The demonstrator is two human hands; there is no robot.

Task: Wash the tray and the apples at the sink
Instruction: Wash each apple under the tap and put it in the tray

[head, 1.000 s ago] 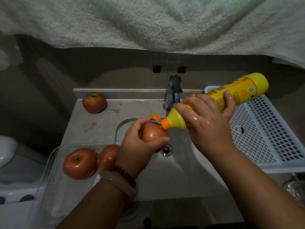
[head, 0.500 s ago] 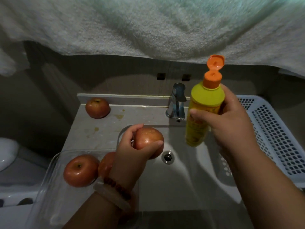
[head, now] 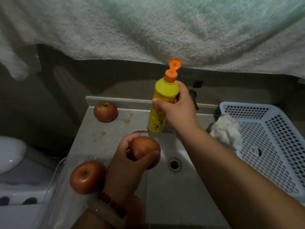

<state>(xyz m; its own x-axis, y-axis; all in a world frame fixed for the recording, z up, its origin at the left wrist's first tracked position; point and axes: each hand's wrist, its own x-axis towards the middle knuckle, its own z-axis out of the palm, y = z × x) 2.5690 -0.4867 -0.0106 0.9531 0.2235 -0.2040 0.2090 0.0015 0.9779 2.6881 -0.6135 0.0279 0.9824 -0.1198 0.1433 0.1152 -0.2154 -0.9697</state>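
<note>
1. Left hand point(head: 130, 162): grip curled round a wet apple point(head: 145, 151) above the sink point(head: 173, 187).
2. Right hand point(head: 178, 109): grip wrapped on upright yellow detergent bottle point(head: 160, 106) (orange cap flipped open).
3. Clear tray point(head: 56, 187), left counter point(head: 99, 134) edge: holds an apple.

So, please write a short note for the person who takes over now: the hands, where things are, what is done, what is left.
Left hand grips one apple over the sink.
Right hand holds the yellow soap bottle upright at the back edge of the sink, cap open.
One apple lies in the clear tray at the left; another apple sits on the counter at the back.
Whether anything is washed cannot be told.
Left: put the bottle down, scrub and rinse the apples, wash the tray.
</note>
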